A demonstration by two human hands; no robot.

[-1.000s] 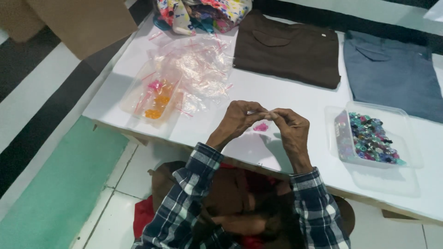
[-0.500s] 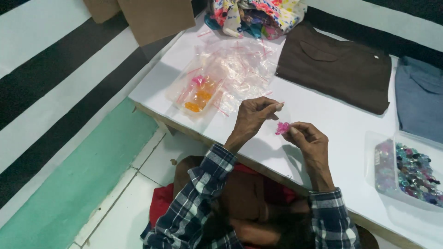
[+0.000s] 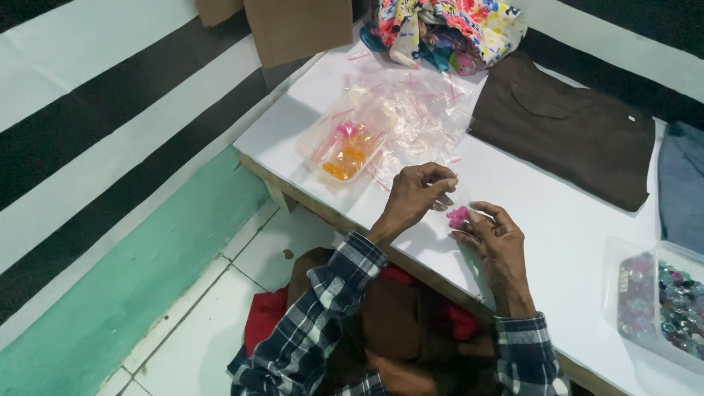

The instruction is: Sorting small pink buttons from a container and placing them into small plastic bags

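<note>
Head view: right hand (image 3: 495, 238) pinches a small pink bead-like piece (image 3: 457, 216) over the white table (image 3: 557, 220); left hand (image 3: 419, 192) fingertips close on a thin clear plastic bag (image 3: 449, 192). Beyond lie clear zip bags with orange and pink pieces (image 3: 346, 147).

Left hand (image 3: 419, 192) pinched shut over white table (image 3: 557, 220), fingertips by a clear small bag. Right hand (image 3: 493, 233) pinches small pink piece (image 3: 457, 216). Clear tray of orange and pink bits (image 3: 345, 147) beyond. Folded brown shirt (image 3: 565, 128) farther back; bead box (image 3: 660, 301) at right.
</note>
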